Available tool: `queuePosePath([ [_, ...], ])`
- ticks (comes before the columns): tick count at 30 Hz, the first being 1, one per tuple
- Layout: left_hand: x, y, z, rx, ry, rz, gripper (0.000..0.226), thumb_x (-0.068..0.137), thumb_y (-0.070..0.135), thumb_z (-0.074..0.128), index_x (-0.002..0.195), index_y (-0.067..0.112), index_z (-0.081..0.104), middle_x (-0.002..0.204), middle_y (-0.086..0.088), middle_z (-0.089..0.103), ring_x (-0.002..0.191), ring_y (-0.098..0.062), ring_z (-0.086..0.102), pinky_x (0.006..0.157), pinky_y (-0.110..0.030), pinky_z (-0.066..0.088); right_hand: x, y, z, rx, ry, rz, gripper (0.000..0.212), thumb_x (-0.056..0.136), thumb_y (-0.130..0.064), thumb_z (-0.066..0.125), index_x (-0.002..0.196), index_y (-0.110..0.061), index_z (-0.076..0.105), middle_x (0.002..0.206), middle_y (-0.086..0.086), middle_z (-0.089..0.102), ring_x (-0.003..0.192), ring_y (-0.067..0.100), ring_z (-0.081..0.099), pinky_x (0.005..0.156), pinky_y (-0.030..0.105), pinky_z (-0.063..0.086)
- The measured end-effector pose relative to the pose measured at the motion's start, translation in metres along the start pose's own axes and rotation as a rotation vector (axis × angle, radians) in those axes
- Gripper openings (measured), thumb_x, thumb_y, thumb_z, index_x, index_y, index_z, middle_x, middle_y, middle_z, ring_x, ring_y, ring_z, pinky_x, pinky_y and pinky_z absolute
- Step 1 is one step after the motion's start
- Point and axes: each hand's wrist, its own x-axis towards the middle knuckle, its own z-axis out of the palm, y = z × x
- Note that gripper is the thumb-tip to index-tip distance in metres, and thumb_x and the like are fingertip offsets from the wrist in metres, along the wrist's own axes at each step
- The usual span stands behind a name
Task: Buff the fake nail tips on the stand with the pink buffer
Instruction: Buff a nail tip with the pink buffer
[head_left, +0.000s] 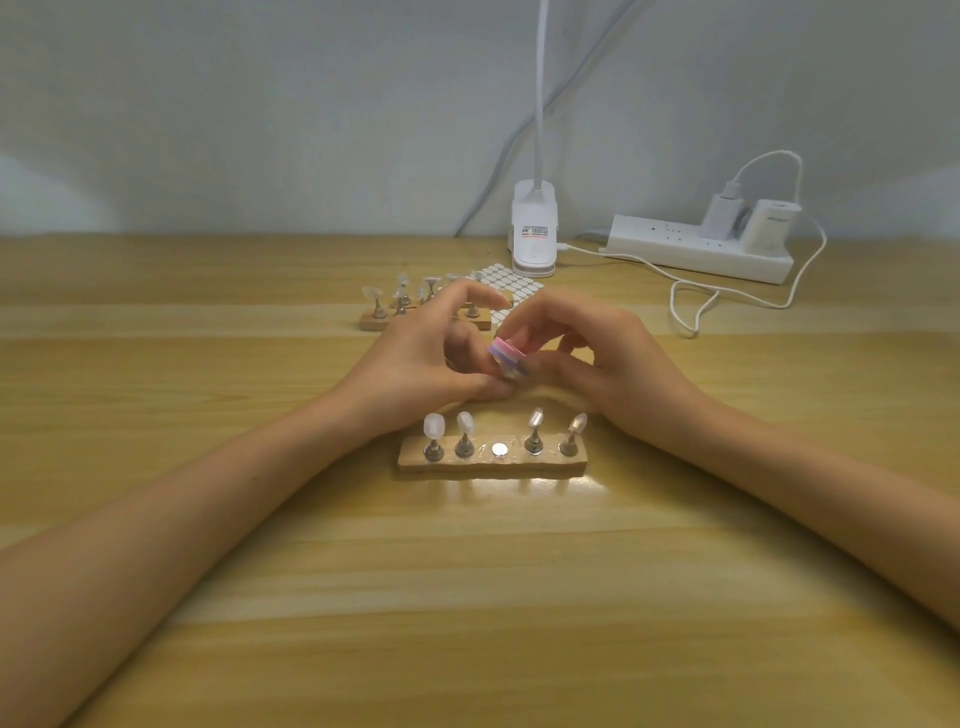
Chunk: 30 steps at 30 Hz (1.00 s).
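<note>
Left of centre in the frame, on the pale wooden table (208, 571), a small wooden stand (373, 321) carries several clear nail tips on metal pegs. Just right of it the left hand (436, 358) curls thumb and fingers round a single clear nail tip (511, 373), held above the table. Below, mid-frame, a second rough wooden stand (493, 463) bears four frosted nail tips (434, 426) on pegs, with one bare round magnet (500, 449) between them. The pink layered buffer block (503, 351) lies against the held tip, pinched by the right hand (592, 358); the hands meet. Behind them sit a sheet of white oval stickers (522, 283) and a white clip lamp base (535, 234). At upper right lies a white power strip (701, 252) with a white charger (719, 214) plugged in.
</note>
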Motion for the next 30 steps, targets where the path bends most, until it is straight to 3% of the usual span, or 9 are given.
queuePosePath([
  [7,-0.0004,-0.0002,0.0000,-0.002,-0.006,0.004,0.062,0.075,0.007,0.085,0.126,0.020,0.053,0.067,0.010,0.069,0.069,-0.001,0.065,0.070,-0.007,0.043,-0.0004,0.0012,-0.0007,0.043,0.011,0.027,0.012,0.089,-0.010,0.071,0.099,-0.006,0.068,0.092,0.003,0.071,0.089,0.014,0.069,0.080,0.045,0.053],
  [10,-0.0007,0.0001,-0.0001,-0.003,-0.004,0.004,0.062,0.075,0.008,0.086,0.126,0.021,0.053,0.067,0.011,0.069,0.067,0.001,0.064,0.068,-0.006,0.042,-0.0006,-0.0002,0.0005,0.022,0.007,-0.031,0.012,0.088,-0.008,0.072,0.098,-0.005,0.067,0.095,0.002,0.070,0.089,0.015,0.068,0.076,0.040,0.054],
  [19,-0.0011,0.0018,0.0003,-0.003,-0.001,0.003,0.061,0.075,0.004,0.085,0.125,0.020,0.054,0.067,0.009,0.070,0.070,0.000,0.066,0.071,-0.006,0.043,0.0001,-0.0002,-0.0013,0.073,0.035,0.023,0.015,0.088,-0.008,0.072,0.101,-0.002,0.068,0.096,0.008,0.070,0.089,0.017,0.069,0.080,0.051,0.053],
  [24,-0.0016,0.0027,0.0002,-0.004,-0.001,0.012,0.061,0.075,0.007,0.085,0.125,0.020,0.054,0.076,0.001,0.075,0.072,-0.002,0.068,0.070,-0.007,0.044,0.0009,-0.0024,0.0009,0.068,0.036,-0.046,0.012,0.091,-0.009,0.070,0.100,-0.002,0.066,0.093,0.002,0.069,0.087,0.015,0.069,0.076,0.034,0.055],
  [27,-0.0016,0.0028,0.0003,-0.008,-0.007,0.011,0.060,0.075,0.004,0.084,0.124,0.020,0.055,0.068,0.007,0.071,0.071,-0.003,0.066,0.071,-0.008,0.045,0.0003,0.0012,-0.0019,0.070,0.021,0.025,0.016,0.088,-0.007,0.073,0.100,0.000,0.067,0.092,0.006,0.069,0.085,0.013,0.069,0.078,0.037,0.056],
  [30,-0.0024,0.0023,0.0003,0.001,-0.003,0.019,0.059,0.075,0.006,0.085,0.124,0.020,0.055,0.068,0.008,0.071,0.069,0.001,0.066,0.069,-0.005,0.042,-0.0007,-0.0011,0.0001,0.079,0.043,-0.025,0.016,0.088,-0.011,0.073,0.099,-0.001,0.067,0.093,0.006,0.069,0.085,0.018,0.070,0.077,0.036,0.056],
])
